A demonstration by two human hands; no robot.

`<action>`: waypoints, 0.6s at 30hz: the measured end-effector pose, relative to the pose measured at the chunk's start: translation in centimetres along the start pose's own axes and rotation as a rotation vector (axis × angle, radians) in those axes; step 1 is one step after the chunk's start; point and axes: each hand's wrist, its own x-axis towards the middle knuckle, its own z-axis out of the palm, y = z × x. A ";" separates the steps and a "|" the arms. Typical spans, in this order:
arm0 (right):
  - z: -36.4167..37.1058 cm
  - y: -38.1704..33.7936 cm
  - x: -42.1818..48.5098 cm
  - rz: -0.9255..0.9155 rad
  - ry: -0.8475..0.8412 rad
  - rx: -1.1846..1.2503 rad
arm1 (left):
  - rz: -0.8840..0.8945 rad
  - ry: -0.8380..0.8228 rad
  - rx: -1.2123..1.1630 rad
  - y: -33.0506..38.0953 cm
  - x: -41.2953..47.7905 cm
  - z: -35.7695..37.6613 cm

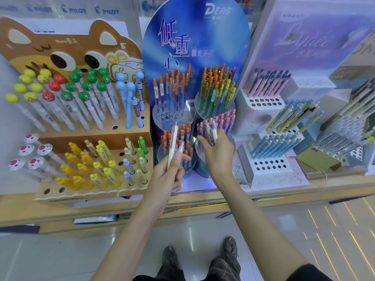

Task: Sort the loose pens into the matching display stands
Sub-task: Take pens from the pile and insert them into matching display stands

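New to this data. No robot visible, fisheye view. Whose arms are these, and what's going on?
There is no machine here. A person wears one wide-angle camera on the head, looking forward and down, so you see their own arms and, at the bottom, their shoes. It is the only view. On a wooden shelf stand pen displays: a brown animal-shaped stand on the left, a blue stand in the middle and a lilac stand on the right, each with pens set in holes. The left hand grips a few loose pens, the clearest one white. The right hand holds pale pens beside the blue stand's purple pens.
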 end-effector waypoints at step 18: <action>-3.5 -1.6 2.9 -0.211 -0.286 0.008 | 0.010 0.039 -0.041 1.1 1.9 1.8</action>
